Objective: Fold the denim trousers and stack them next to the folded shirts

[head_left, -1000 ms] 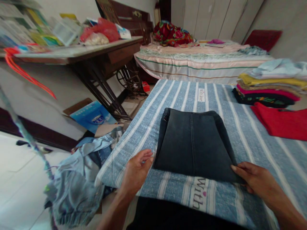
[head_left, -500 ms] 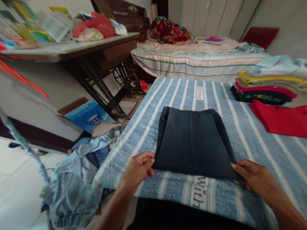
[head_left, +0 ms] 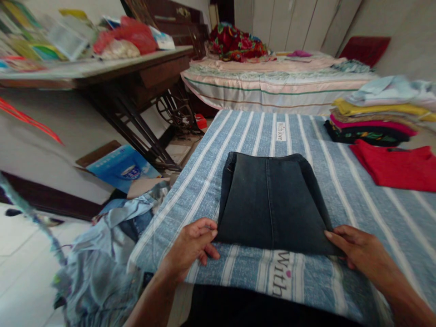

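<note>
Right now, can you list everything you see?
Folded garment: one, dark grey, centre front
Striped cloth: one, blue and white, underneath
Clothes stack: one, mixed colours, right
Folded cloth: one, red, before the stack
Bed: one, pale, striped, back
Flowery bundle: one, mostly red, on the bed
Cupboard: one, pale, back wall
Table: one, brown, left
Plastic bag: one, red, on the table
Small packets: several, mixed, on the table
Cord strands: several, red-orange, left edge
Carton: one, blue, floor left
Loose clothes: one pile, mostly blue, floor left
Left hand: one, bare, garment's near left corner
Right hand: one, bare, garment's near right corner
</note>
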{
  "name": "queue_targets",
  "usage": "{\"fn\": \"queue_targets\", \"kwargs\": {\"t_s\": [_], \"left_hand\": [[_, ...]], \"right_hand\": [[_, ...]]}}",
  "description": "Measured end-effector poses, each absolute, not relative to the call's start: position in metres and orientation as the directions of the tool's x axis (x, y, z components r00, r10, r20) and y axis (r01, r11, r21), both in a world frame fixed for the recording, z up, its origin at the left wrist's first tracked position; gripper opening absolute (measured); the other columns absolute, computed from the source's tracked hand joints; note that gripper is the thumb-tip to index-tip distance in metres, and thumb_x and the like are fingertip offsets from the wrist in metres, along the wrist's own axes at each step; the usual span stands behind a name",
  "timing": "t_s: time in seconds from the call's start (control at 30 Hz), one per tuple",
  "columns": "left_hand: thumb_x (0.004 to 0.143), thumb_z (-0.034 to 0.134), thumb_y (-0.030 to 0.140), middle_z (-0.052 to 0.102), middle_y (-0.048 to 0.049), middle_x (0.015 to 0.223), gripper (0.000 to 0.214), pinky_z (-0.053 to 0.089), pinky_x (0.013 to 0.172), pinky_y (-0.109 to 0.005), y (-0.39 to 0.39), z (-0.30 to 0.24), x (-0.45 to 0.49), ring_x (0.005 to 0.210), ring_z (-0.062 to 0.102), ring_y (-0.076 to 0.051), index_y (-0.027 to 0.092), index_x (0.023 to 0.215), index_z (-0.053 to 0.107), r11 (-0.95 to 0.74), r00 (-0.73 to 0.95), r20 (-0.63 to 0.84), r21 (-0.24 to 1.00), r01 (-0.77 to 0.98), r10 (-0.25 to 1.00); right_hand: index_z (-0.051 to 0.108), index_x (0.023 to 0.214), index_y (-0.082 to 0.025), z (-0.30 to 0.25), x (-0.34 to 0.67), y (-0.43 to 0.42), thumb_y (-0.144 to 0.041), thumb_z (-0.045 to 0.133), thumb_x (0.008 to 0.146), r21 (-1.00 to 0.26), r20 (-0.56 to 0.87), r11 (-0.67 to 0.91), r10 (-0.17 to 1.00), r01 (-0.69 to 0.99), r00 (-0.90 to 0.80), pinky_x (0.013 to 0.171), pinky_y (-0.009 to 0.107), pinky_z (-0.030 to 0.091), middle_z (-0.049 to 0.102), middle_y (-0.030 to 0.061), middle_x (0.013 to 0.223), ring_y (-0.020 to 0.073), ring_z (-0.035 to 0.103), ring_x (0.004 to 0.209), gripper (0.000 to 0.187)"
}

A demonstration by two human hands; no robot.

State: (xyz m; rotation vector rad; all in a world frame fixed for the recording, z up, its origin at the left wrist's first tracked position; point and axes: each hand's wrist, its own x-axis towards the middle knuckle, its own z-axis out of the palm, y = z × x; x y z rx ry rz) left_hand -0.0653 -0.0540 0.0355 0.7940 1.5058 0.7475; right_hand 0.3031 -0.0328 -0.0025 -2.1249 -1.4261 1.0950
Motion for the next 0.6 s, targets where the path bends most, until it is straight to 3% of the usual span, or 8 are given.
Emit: {"fn": "queue_targets", "kwargs": {"t_s": [0.23, 0.37, 0.6], "left_hand": [[0.066, 0.064, 0.043, 0.066, -0.0025, 0.066, 0.032, 0.033, 0.035, -0.015, -0.051, 0.033, -0.064, 0.043, 0.058, -0.011, 0.016, 0.079, 0.052, 0.588, -0.047, -0.586, 0.806, 0.066, 0.809], [0.064, 0.063, 0.041, 0.066, -0.0032, 0.062, 0.029, 0.033, 0.035, -0.015, -0.05, 0.034, -0.061, 0.042, 0.057, -0.01, 0.015, 0.073, 0.052, 0.587, -0.11, -0.578, 0.805, 0.084, 0.808], [0.064, 0.061, 0.037, 0.062, 0.0001, 0.051, 0.028, 0.032, 0.036, -0.016, -0.049, 0.035, -0.054, 0.038, 0.053, -0.01, 0.016, 0.079, 0.051, 0.581, -0.217, -0.551, 0.808, 0.103, 0.805]], "right_hand": [[0.059, 0.068, -0.022, -0.007, 0.305, -0.033, -0.059, 0.053, 0.069, -0.679, -0.398, -0.409, 0.903, 0.61, 0.162, 0.04, 0.025, 0.036, 0.047, -0.0044, 0.041, 0.0116, 0.044, 0.035, 0.037], [0.057, 0.069, -0.022, -0.008, 0.304, -0.032, -0.058, 0.052, 0.069, -0.688, -0.409, -0.418, 0.898, 0.593, 0.159, 0.04, 0.025, 0.035, 0.048, -0.0051, 0.044, 0.0105, 0.043, 0.035, 0.037], [0.055, 0.069, -0.021, -0.011, 0.306, -0.033, -0.056, 0.05, 0.074, -0.709, -0.397, -0.396, 0.908, 0.584, 0.133, 0.041, 0.024, 0.035, 0.048, -0.0058, 0.046, 0.01, 0.043, 0.036, 0.036]]}}
